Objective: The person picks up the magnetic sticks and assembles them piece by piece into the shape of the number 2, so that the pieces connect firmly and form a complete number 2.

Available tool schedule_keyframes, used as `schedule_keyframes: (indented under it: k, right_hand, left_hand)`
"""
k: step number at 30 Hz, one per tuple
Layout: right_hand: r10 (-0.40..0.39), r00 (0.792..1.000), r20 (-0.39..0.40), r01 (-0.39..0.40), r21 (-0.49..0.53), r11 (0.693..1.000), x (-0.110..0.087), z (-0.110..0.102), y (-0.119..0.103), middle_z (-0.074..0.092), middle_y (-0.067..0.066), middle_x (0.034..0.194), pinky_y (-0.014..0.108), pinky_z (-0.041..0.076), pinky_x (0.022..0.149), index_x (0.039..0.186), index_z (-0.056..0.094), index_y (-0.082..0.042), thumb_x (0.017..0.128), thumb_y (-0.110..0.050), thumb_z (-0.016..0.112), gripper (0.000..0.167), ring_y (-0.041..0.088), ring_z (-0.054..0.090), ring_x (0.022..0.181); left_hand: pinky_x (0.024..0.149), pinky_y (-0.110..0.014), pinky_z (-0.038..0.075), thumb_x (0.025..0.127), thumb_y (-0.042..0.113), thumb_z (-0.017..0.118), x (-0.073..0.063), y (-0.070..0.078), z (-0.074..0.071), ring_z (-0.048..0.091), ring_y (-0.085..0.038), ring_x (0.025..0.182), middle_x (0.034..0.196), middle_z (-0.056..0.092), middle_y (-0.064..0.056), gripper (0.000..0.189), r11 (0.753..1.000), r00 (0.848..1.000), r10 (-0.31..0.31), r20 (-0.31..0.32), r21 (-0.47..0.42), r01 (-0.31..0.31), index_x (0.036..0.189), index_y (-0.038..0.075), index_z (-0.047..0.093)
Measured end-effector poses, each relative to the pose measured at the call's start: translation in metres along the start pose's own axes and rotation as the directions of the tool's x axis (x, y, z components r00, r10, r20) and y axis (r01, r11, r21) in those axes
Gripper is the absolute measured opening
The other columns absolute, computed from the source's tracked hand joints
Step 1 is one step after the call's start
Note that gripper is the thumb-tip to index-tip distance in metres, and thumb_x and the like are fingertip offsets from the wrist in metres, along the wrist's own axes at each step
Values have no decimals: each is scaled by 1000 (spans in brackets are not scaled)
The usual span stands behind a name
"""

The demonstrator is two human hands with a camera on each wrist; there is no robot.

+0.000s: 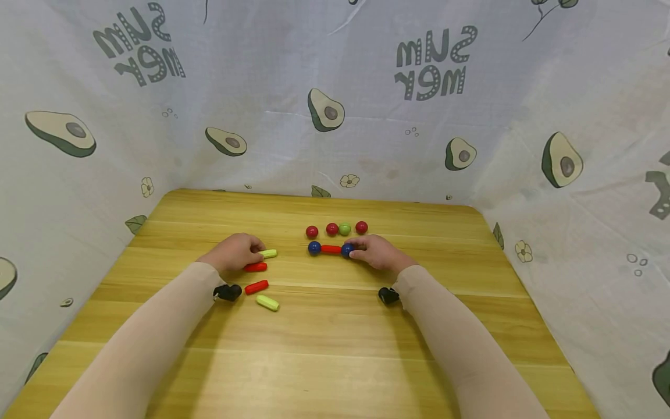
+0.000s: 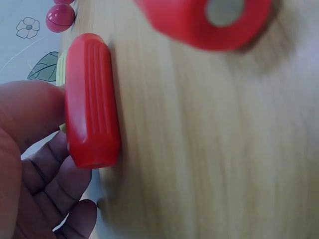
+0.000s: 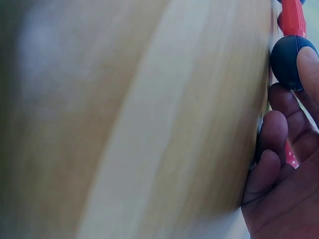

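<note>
My left hand (image 1: 234,251) pinches a yellow-green magnetic rod (image 1: 269,254) at the left of the group; the hand hides part of it. In the left wrist view only a sliver of that rod shows behind a nearer red rod (image 2: 92,99). On the right, my right hand (image 1: 381,254) grips a blue ball (image 1: 346,250) between thumb and fingers. That ball sits at one end of a red rod (image 1: 331,249), and a second blue ball (image 1: 314,248) sits at the other end, making a straight bar on the table.
Behind the bar stand red balls (image 1: 312,232) and one green ball (image 1: 344,228) in a row. Nearer me than the left hand lie two red rods (image 1: 256,287) and another yellow-green rod (image 1: 268,302). A printed cloth (image 1: 282,157) hangs around the wooden table (image 1: 314,361).
</note>
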State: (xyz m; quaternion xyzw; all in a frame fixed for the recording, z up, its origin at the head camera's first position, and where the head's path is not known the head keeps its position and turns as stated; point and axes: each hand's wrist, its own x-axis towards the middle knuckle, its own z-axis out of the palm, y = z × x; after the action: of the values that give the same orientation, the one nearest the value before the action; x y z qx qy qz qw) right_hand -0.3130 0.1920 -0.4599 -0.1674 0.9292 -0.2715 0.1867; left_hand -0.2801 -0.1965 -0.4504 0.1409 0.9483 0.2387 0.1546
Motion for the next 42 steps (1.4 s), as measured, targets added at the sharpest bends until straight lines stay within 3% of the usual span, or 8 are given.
schedule_keyframes:
  k: [12, 19, 26, 32, 35, 37, 42]
  right_hand:
    - [12, 1000, -3, -12, -1, 1000, -1, 0, -2, 66, 14, 141, 56, 38, 121, 147, 63, -17, 106, -29, 64, 42, 31, 58, 124]
    - [18, 1000, 0, -18, 21, 1000, -1, 1, 0, 67, 14, 140, 56, 37, 122, 147, 63, -16, 106, -28, 66, 43, 33, 59, 126]
    - [18, 1000, -2, -18, 17, 1000, -1, 1, -2, 66, 13, 141, 57, 36, 123, 147, 63, -17, 106, -29, 66, 43, 34, 58, 129]
    - [17, 1000, -10, -16, 14, 1000, -1, 2, -2, 66, 13, 141, 57, 36, 123, 146, 64, -17, 106, -28, 65, 42, 34, 58, 129]
    - [20, 1000, -9, -20, 16, 1000, -1, 3, -2, 66, 13, 142, 56, 36, 123, 146, 64, -16, 106, -27, 65, 42, 34, 58, 130]
    - [22, 1000, -8, -21, 16, 1000, -1, 3, -2, 66, 14, 143, 57, 36, 123, 147, 63, -16, 106, -27, 65, 43, 35, 57, 131]
    - [19, 1000, -8, -19, 14, 1000, -2, 2, -3, 65, 14, 144, 57, 35, 123, 147, 63, -16, 106, -28, 65, 43, 35, 57, 133]
  left_hand:
    - [87, -36, 50, 104, 26, 67, -1, 5, 4, 57, -19, 86, 105, 71, -3, 26, 1000, 1000, 0, -15, -11, 0, 124, 12, 74]
    - [89, -37, 51, 103, 22, 67, -1, 8, 7, 57, -21, 90, 114, 71, -8, 26, 999, 999, 15, -43, -46, -17, 125, 9, 71]
    - [89, -38, 51, 103, 19, 67, 0, 11, 9, 57, -21, 90, 111, 70, -7, 26, 997, 998, 34, -61, -74, -38, 127, 8, 70]
    - [101, -46, 52, 105, 21, 65, -3, 20, 10, 61, -24, 104, 129, 70, -13, 34, 998, 996, 58, -63, -29, -60, 135, 7, 70]
    - [96, -42, 52, 105, 21, 64, -3, 25, 12, 60, -23, 100, 130, 69, -13, 34, 997, 996, 68, -62, -35, -70, 135, 7, 70]
    - [86, -40, 53, 105, 21, 64, -4, 30, 14, 60, -22, 90, 124, 69, -12, 34, 995, 996, 65, -56, -66, -69, 134, 6, 70]
    - [81, -35, 51, 103, 22, 64, -4, 44, 24, 60, -19, 83, 113, 71, -7, 31, 995, 995, 64, -71, -76, -69, 130, 8, 73]
